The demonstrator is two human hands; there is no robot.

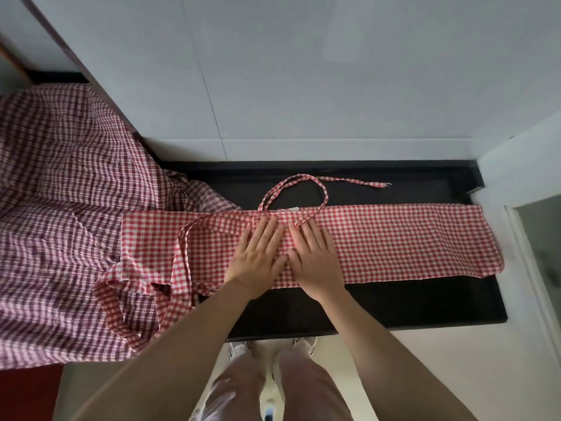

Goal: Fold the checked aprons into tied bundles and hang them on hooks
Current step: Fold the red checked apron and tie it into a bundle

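A pale wall (303,71) fills the top half of the view, seen from above. Below it runs a long black counter (409,302), its far edge against the wall and its near edge just above the person's shoes (239,349) on a light floor (425,375). A white door frame (522,238) closes off the counter's right end.

A heap of dark red checked aprons (54,208) covers the counter's left end and hangs over its front edge.

A bright red checked apron (394,238) lies folded into a long flat band across the counter, its right end near the counter's right edge. A bare strip of counter shows in front of it and another behind it. Its left end is bunched, with loose straps (182,268) trailing onto the heap. A neck loop (294,189) and one thin tie (358,181) lie on the bare counter behind the band.

The left hand (258,256) and right hand (315,259) rest side by side on the middle of the band, palms down, fingers straight and pressed flat on the cloth.

No writing can be read anywhere.
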